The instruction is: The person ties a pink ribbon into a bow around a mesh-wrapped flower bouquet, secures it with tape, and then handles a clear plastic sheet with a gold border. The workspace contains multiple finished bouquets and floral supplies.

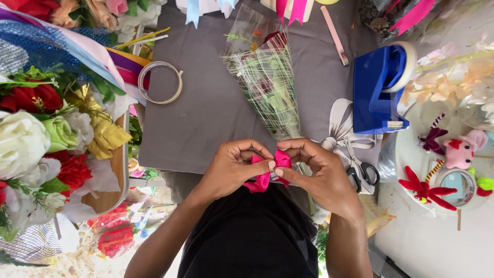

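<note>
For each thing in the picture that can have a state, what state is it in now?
Pink ribbon bow: pinched between both hands.
Left hand: closed on the bow.
Right hand: closed on the bow.
Wrapped flower cone: lying flat on the grey cloth.
Scissors: closed, lying down.
Blue tape dispenser: upright, roll loaded.

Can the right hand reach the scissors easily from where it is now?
Probably yes. The scissors lie on the grey cloth just beside the right hand, with nothing between them. But both hands hold the pink bow, so the right hand must first let go.
</note>
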